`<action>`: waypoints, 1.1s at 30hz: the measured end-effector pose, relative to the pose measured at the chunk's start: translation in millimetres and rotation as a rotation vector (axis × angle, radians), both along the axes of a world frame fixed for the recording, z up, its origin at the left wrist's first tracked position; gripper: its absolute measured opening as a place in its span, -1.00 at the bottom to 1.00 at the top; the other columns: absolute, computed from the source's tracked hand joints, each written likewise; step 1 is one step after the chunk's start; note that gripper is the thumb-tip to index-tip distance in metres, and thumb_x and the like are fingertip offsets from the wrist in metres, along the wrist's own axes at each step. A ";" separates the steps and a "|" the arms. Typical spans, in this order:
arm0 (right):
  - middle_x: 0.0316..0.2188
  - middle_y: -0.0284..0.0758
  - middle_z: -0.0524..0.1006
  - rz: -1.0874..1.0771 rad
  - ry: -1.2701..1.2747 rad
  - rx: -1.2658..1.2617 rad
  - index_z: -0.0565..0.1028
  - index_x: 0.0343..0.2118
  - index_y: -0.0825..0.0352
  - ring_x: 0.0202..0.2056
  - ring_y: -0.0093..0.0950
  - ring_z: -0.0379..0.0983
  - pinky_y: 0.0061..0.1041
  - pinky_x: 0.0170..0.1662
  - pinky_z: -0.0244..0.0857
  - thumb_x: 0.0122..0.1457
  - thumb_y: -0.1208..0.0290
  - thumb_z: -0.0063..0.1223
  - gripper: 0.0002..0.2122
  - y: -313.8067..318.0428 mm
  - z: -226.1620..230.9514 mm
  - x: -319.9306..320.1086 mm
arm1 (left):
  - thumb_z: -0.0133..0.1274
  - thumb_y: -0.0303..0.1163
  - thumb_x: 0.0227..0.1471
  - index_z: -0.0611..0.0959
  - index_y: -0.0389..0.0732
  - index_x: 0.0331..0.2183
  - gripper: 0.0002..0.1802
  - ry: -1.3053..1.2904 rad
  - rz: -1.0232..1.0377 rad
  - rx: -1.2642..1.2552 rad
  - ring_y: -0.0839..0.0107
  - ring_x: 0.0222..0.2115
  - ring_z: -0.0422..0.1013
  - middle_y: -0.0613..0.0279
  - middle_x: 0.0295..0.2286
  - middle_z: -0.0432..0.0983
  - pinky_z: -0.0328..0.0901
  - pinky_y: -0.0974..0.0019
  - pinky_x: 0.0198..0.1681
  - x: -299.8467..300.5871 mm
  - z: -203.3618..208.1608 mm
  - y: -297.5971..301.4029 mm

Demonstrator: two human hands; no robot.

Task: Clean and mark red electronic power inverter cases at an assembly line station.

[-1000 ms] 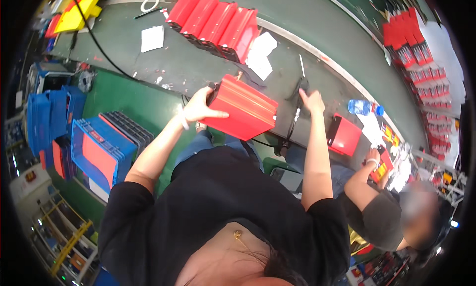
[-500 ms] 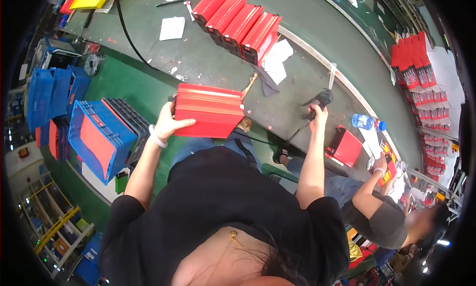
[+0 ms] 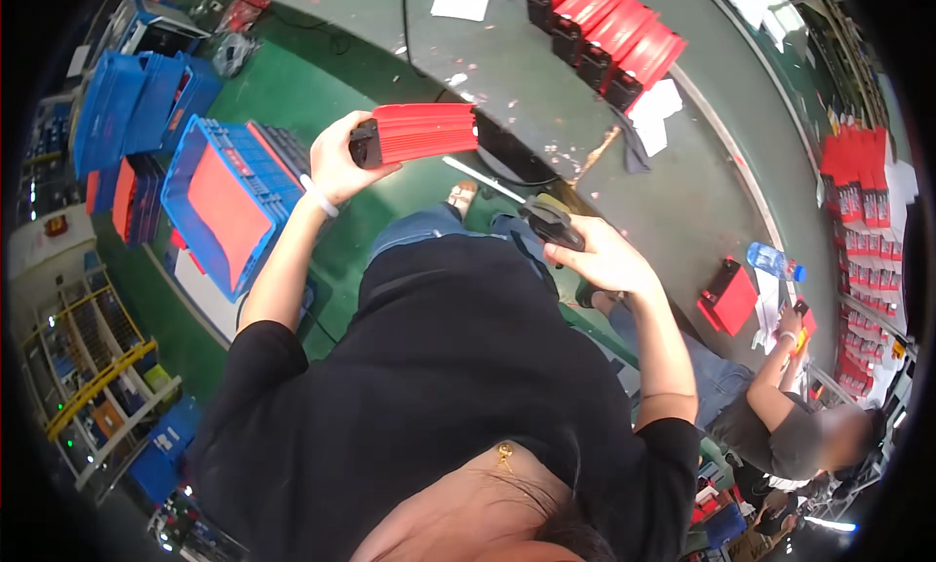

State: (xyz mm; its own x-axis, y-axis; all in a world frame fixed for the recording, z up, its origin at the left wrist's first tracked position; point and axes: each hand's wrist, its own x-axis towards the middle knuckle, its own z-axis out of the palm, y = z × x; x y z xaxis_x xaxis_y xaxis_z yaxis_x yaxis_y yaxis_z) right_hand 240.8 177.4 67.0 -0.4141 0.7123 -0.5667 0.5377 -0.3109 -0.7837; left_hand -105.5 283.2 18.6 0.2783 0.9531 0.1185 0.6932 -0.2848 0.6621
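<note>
A ribbed box (image 3: 426, 133) is clamped in the left grip (image 3: 337, 162). Right of it, a slim-shafted tool (image 3: 548, 223) is clasped by the right grip (image 3: 612, 258).

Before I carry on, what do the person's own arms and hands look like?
The left arm and right arm wear short black fabric sleeves. The left hand is ungloved, with a slim white band around its wrist. The right hand is also ungloved, with no band visible at its wrist. No markings show on either sleeve.
</note>
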 end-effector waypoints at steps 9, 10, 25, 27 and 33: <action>-0.64 -0.36 0.49 -0.097 -0.050 -0.193 0.43 -0.41 0.42 -0.62 -0.62 0.41 -0.59 -0.55 0.29 0.03 0.45 0.01 -0.87 47.6 -46.2 -53.6 | 0.34 -0.24 -0.50 0.55 -0.18 -0.35 -0.47 0.121 0.031 0.217 0.18 -0.39 0.47 0.17 -0.45 0.52 0.35 0.23 -0.32 -70.7 -21.1 -15.5; -0.61 -0.44 0.47 0.011 0.015 -0.231 0.43 -0.42 0.35 -0.61 -0.69 0.37 -0.64 -0.55 0.23 0.07 0.39 0.07 -0.86 46.3 -25.0 -71.1 | 0.34 -0.24 -0.50 0.55 -0.18 -0.35 -0.47 0.126 0.045 0.211 0.18 -0.39 0.47 0.17 -0.45 0.52 0.35 0.23 -0.32 -74.5 -23.2 -20.2; -0.58 -0.31 0.53 0.193 0.057 -0.216 0.45 -0.43 0.45 -0.55 -0.57 0.46 -0.53 -0.40 0.35 0.03 0.38 0.04 -0.80 50.8 -23.0 -116.0 | 0.38 -0.12 -0.45 0.52 -0.20 -0.25 -0.35 0.104 0.273 0.066 0.21 -0.33 0.49 0.14 -0.38 0.53 0.36 0.26 -0.25 -96.2 -51.2 -32.9; -0.53 -0.27 0.56 0.242 0.063 -0.181 0.46 -0.39 0.43 -0.49 -0.49 0.50 -0.46 -0.35 0.33 0.02 0.35 0.04 -0.78 45.4 -17.0 -116.2 | 0.38 -0.03 -0.43 0.48 -0.25 -0.19 -0.24 -0.090 0.454 -0.159 0.34 -0.28 0.48 0.13 -0.30 0.54 0.35 0.30 -0.21 -98.2 -60.1 -29.8; -0.51 -0.04 0.50 0.472 -0.296 0.260 0.44 -0.39 0.36 -0.37 -0.09 0.47 -0.15 -0.29 0.34 -0.03 0.28 -0.02 -0.76 54.7 -24.2 -91.4 | 0.19 -0.04 -0.14 0.53 -0.15 -0.15 -0.46 -1.478 1.011 -1.082 0.17 -0.24 0.47 0.18 -0.21 0.52 0.36 0.05 -0.13 -108.0 -107.6 -13.7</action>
